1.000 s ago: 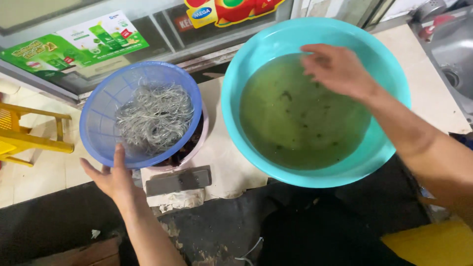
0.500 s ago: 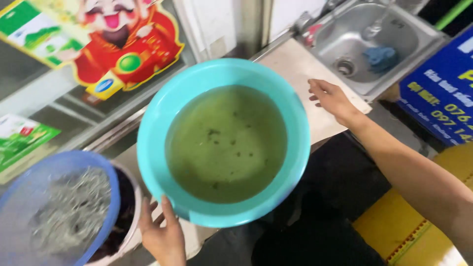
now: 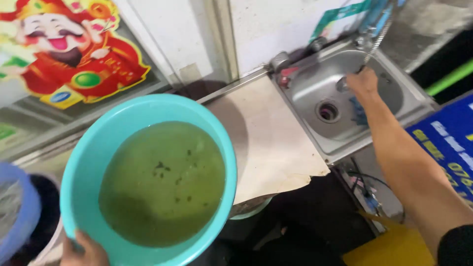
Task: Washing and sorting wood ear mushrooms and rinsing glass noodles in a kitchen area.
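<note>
A large teal basin point(image 3: 79, 162) holds murky green water with dark specks. My left hand point(image 3: 84, 250) grips its near rim at the bottom left. My right hand point(image 3: 362, 83) reaches across into the steel sink point(image 3: 305, 93), just beyond the drain point(image 3: 327, 111). A flexible metal hose point(image 3: 377, 44) hangs down to my fingers. The fingers are turned away from the camera, so I cannot see whether they grip the hose. A blue cloth point(image 3: 358, 111) lies in the sink beside my wrist.
A beige counter slab point(image 3: 271, 143) lies between the basin and the sink. A blue colander point(image 3: 15, 216) sits on a white bucket point(image 3: 49, 249) at the left edge. A red paper figure point(image 3: 74, 54) hangs on the glass. A blue sign point(image 3: 446, 148) and a yellow object point(image 3: 389, 246) are on the right.
The view has swung right, toward the sink. My right hand left the counter edge and reached into the sink. My left hand keeps hold of the basin's rim.
</note>
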